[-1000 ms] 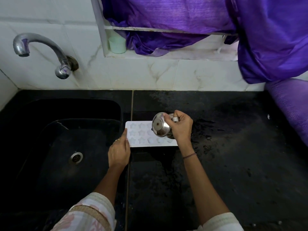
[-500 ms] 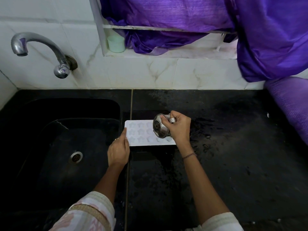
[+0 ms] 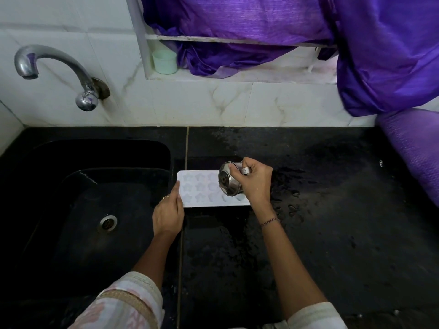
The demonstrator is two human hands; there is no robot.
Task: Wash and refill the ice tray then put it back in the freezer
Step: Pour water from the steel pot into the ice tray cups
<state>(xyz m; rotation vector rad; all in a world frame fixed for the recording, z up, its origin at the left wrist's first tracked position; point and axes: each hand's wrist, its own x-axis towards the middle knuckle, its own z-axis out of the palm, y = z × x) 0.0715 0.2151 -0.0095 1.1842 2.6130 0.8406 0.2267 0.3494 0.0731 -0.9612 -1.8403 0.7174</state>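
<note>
A white ice tray (image 3: 202,188) with star-shaped moulds lies flat on the black counter (image 3: 320,210), just right of the sink. My right hand (image 3: 255,184) grips a small steel cup (image 3: 228,181) by its handle and holds it tipped on its side over the tray's right end, its base turned toward me. My left hand (image 3: 168,214) rests against the tray's left edge with the fingers straight. The hand and cup hide the tray's right end.
A black sink (image 3: 83,210) with a steel drain (image 3: 108,223) lies to the left, under a chrome tap (image 3: 57,70) on the tiled wall. A pale green cup (image 3: 165,61) stands on a ledge beside purple cloth (image 3: 356,55). The counter is wet around the tray.
My right hand has tipped the steel cup a little further over the tray's right end. The left hand stays at the tray's left edge.
</note>
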